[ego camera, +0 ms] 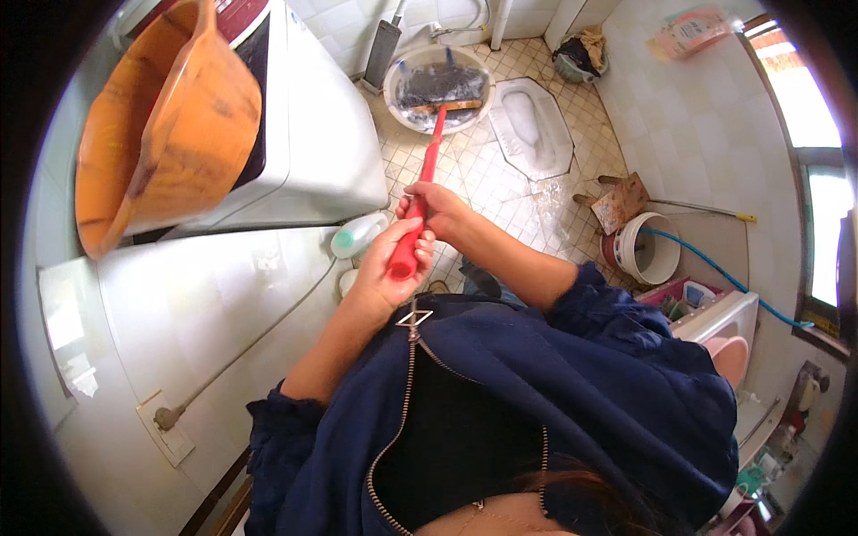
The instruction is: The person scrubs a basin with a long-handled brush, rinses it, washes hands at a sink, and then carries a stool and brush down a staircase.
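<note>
Both of my hands grip a long red handle point(429, 164) that slants away from me. My left hand point(392, 258) is wrapped around its near end, just below the open tip of the tube. A little further along, my right hand point(436, 208) closes on the same handle. At the far end is an orange-brown crossbar point(462, 104), the head of a broom or mop, resting in a round pale basin point(392, 100). White suds and something dark grey fill the basin; whether that is bristles, cloth or dirty water, I cannot tell.
A squat toilet point(526, 127) is set in the tiled floor right of the basin. On the left, a large orange tub point(201, 120) sits on a white washing machine point(328, 134). A plastic bottle point(358, 236) lies near my left hand. A white bucket point(660, 248) and blue hose point(710, 270) are at right.
</note>
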`<state>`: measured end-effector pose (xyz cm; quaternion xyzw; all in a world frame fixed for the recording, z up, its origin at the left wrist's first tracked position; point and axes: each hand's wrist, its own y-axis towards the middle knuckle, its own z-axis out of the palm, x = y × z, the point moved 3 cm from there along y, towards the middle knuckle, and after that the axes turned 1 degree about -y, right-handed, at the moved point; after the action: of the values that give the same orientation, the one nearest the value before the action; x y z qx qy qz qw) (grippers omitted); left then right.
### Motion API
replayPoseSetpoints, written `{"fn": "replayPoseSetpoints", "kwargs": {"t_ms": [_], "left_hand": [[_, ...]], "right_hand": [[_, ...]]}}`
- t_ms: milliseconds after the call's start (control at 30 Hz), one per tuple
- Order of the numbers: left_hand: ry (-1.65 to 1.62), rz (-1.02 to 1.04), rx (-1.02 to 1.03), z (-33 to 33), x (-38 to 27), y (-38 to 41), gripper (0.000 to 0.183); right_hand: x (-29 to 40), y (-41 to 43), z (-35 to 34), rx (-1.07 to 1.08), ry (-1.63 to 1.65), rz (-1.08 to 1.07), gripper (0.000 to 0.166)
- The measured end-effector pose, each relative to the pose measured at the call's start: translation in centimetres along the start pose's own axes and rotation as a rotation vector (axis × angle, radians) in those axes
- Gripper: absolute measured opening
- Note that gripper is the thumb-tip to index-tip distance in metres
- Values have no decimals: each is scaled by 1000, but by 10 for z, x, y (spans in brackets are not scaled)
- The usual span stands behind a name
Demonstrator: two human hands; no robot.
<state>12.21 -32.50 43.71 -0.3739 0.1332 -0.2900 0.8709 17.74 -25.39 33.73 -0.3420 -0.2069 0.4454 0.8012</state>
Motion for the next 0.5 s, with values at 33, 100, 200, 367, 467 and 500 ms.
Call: {"fn": "replayPoseSetpoints", "kwargs": {"t_ms": [33,100,200,367,467,500], "left_hand": [[-72,-84,19,-8,8,-4,12],[-33,-98,75,-25,24,-6,9],[-72,-199,-15,-50,47,-18,7],[68,-209,-92,-55,71,-46,10],[121,-27,113,-78,42,34,18],[154,-53,8,-78,38,62,18]], "right_hand": [[-10,-14,-1,47,-24,13,11],[-28,-27,-17,40,-134,-13,11],[-61,-54,-34,-91,-338,-86,15],[-85,-69,-38,-159,-489,-126,17],[-42,-6,-55,-237,-668,-51,21],[-27,15,-70,-234,-631,42,22]]}}
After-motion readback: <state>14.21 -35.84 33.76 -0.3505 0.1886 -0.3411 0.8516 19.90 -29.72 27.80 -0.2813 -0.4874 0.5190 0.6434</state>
